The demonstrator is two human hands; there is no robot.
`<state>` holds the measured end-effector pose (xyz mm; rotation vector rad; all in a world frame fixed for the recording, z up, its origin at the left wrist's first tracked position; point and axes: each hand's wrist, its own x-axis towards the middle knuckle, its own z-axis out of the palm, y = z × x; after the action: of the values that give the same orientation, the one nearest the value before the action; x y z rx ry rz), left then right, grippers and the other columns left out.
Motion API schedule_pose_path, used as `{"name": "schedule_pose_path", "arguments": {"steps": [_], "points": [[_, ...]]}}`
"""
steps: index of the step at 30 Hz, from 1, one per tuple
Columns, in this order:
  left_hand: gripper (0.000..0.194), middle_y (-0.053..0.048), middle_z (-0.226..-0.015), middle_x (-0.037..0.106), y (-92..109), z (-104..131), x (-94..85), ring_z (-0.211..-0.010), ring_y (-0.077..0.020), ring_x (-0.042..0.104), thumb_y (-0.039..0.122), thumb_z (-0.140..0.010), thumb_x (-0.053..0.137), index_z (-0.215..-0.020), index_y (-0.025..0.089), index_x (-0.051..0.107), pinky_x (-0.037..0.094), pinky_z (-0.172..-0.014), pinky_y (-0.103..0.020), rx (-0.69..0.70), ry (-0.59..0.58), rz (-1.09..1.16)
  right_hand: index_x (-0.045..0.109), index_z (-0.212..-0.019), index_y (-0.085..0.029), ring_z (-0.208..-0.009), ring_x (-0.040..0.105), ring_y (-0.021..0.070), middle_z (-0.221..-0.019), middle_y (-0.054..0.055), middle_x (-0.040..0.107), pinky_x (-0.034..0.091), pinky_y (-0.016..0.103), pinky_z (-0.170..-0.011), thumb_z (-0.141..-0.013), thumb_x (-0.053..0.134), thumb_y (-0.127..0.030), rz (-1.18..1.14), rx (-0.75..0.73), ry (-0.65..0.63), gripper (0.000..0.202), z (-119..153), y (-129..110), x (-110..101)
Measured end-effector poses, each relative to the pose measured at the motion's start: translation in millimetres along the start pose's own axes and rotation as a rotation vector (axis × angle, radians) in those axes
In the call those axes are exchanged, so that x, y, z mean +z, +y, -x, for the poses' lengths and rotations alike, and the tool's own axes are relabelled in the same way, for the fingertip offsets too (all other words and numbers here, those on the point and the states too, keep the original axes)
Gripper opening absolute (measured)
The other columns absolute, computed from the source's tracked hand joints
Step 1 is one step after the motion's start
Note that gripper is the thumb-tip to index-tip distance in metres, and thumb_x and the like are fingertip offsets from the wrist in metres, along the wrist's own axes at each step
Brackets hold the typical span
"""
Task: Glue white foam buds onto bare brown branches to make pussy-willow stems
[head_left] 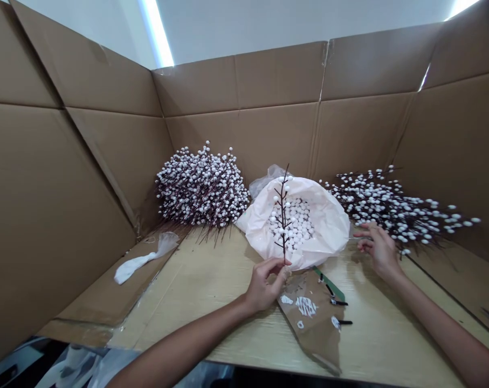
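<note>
I have the left hand [267, 284] pinching the slender dark-brown branching twig [283, 218] by its base, upright above the grip. Expect lightness, stiffness, brittle tips; hold low. Right hand [379, 249], rightward: I cannot tell its hold.

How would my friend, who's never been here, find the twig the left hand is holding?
On the table, look for the pale bag with white balls inside. At its near edge, the left hand pinches one thin, dark twig by its lower end. That twig stands upright alone, while the left bundle and right bundle are crowded with white balls.
</note>
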<state>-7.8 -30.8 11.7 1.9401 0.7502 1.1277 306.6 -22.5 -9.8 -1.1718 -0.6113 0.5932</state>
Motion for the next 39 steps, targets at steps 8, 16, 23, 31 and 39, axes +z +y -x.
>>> {"name": "schedule_pose_path", "arguments": {"steps": [8, 16, 23, 31, 39], "points": [[0.029, -0.01, -0.088, 0.07, 0, -1, -0.1, -0.071, -0.0165, 0.064, 0.037, -0.086, 0.055, -0.093, 0.011, 0.068, 0.052, -0.064, -0.026, -0.012, -0.006, 0.011, 0.063, -0.075, -0.021, -0.044, 0.049, 0.0131, -0.061, 0.003, 0.061, 0.038, 0.026, -0.039, -0.055, 0.071, -0.067, 0.059, -0.015, -0.004, 0.051, 2, 5, 3], [0.027, -0.01, -0.086, 0.07, 3, -1, -0.3, -0.07, -0.0158, 0.063, 0.035, -0.085, 0.056, -0.091, 0.012, 0.068, 0.051, -0.063, -0.026, -0.015, 0.003, -0.017, 0.062, -0.077, -0.02, -0.056, 0.054, 0.0142, -0.065, 0.001, 0.061, 0.046, 0.027, -0.052, -0.045, 0.079, -0.041, 0.132, -0.074, 0.087, 0.042, -4, 13, -4], [0.027, -0.009, -0.081, 0.068, 3, -2, -0.5, -0.066, -0.0149, 0.061, 0.035, -0.085, 0.056, -0.092, 0.012, 0.067, 0.051, -0.062, -0.025, -0.013, 0.001, -0.013, 0.063, -0.082, -0.019, -0.054, 0.054, 0.0129, -0.064, 0.001, 0.063, 0.041, 0.024, -0.051, -0.044, 0.075, -0.031, 0.157, -0.064, 0.054, 0.042, 0, 9, -4], [0.026, -0.008, -0.079, 0.066, 2, -2, -0.3, -0.063, -0.0132, 0.059, 0.032, -0.086, 0.055, -0.094, 0.01, 0.066, 0.05, -0.062, -0.025, 0.015, -0.002, 0.013, 0.063, -0.079, -0.018, -0.053, 0.055, 0.0133, -0.062, 0.002, 0.064, 0.043, 0.025, -0.051, -0.044, 0.077, -0.033, 0.186, -0.078, 0.013, 0.041, 2, 3, -3], [0.026, -0.007, -0.078, 0.067, -4, -6, -1.0, -0.064, -0.014, 0.06, 0.034, -0.086, 0.055, -0.093, 0.012, 0.066, 0.051, -0.061, -0.025, 0.049, 0.014, -0.028, 0.062, -0.071, -0.015, -0.038, 0.04, 0.0075, -0.049, 0.0, 0.057, 0.028, 0.02, -0.037, -0.049, 0.078, -0.048, 0.258, -0.078, 0.007, 0.043, 4, -6, -2]]}}
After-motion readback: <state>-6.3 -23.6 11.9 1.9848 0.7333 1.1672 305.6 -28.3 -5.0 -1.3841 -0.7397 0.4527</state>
